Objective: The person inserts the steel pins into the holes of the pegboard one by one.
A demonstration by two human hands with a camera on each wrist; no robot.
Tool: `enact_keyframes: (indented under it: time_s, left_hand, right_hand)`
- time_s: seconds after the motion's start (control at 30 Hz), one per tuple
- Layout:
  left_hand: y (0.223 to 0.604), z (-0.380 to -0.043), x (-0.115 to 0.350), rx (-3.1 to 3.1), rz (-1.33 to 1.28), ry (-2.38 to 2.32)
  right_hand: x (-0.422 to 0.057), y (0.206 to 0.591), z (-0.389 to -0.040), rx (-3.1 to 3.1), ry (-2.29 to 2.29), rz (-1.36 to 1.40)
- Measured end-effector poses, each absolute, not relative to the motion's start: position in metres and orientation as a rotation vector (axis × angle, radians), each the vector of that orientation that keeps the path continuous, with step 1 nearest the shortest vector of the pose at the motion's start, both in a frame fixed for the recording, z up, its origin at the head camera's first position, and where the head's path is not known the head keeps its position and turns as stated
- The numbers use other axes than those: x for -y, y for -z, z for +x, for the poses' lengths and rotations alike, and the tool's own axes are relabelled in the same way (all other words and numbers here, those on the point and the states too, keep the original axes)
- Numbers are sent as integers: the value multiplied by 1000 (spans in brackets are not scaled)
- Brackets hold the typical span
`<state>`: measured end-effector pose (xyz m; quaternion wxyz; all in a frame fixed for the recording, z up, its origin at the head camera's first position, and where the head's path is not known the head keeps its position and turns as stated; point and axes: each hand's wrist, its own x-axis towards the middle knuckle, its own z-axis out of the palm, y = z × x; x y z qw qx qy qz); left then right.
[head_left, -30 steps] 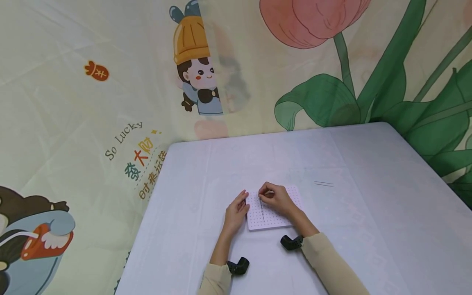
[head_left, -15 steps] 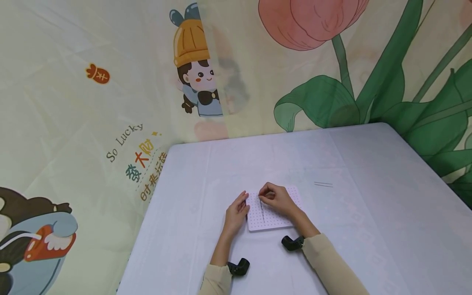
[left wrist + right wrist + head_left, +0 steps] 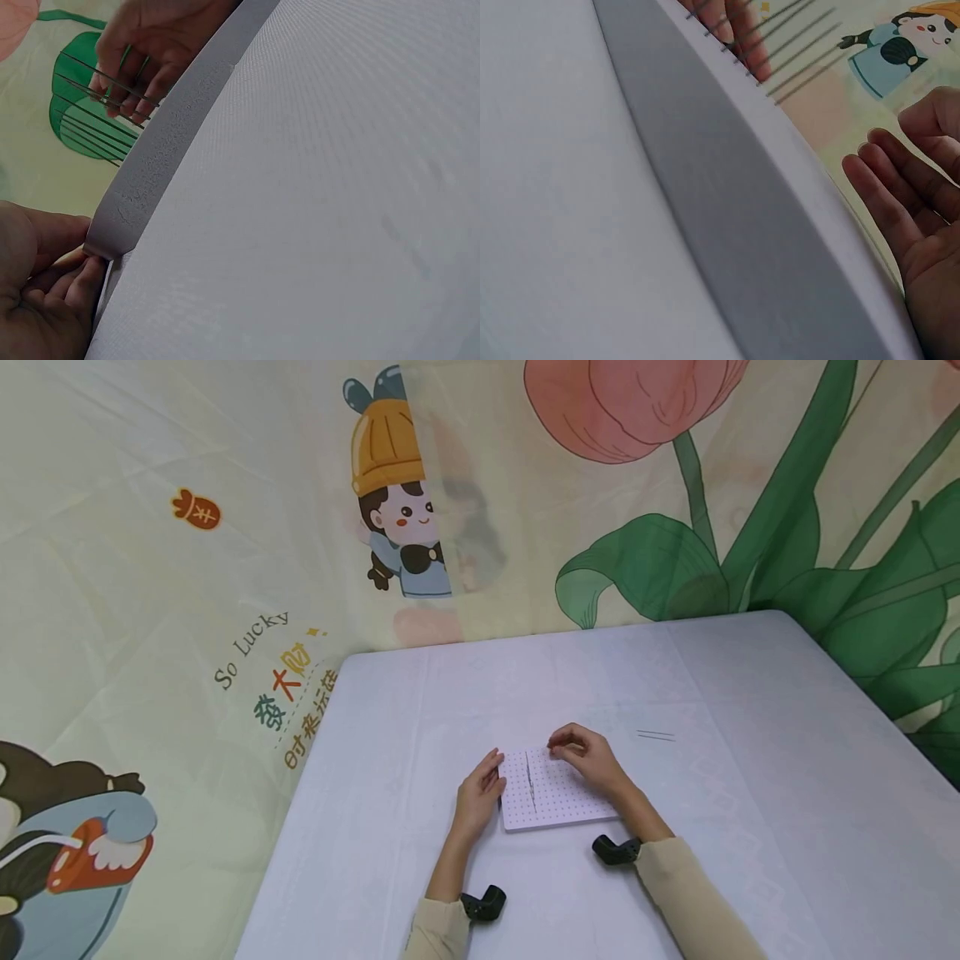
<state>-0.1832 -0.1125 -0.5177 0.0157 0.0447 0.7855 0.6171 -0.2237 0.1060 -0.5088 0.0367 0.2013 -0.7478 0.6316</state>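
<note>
A white pegboard with a grid of small holes lies on the table. Thin dark rods stand upright in a row near its left side; several show in both wrist views. My left hand holds the board's left edge, and the left wrist view has its thumb and fingers around the corner. Over the board's far part, right of the rods, hovers my right hand. In the right wrist view its fingers are loosely bent and apart from the thumb, with nothing between them.
Two more thin rods lie side by side on the white tablecloth, beyond the board to the right. A printed cloth backdrop hangs behind the table. Each wrist wears a black camera.
My right hand has let go at the far end of the rod row and moved right, exposing the whole row. My left hand stays at the board's edge.
</note>
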Motion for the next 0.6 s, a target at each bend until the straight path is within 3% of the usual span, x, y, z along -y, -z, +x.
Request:
enact_keyframes:
  time_s: [0.3,0.6]
  left_hand:
    - [509,-179,111,-2473,126,-1868]
    - [508,-179,111,-2457,117,-1886]
  right_hand:
    - [-174,534,-241,2288,-1633,194]
    - [-233,545,-240,2385,-1195,-7]
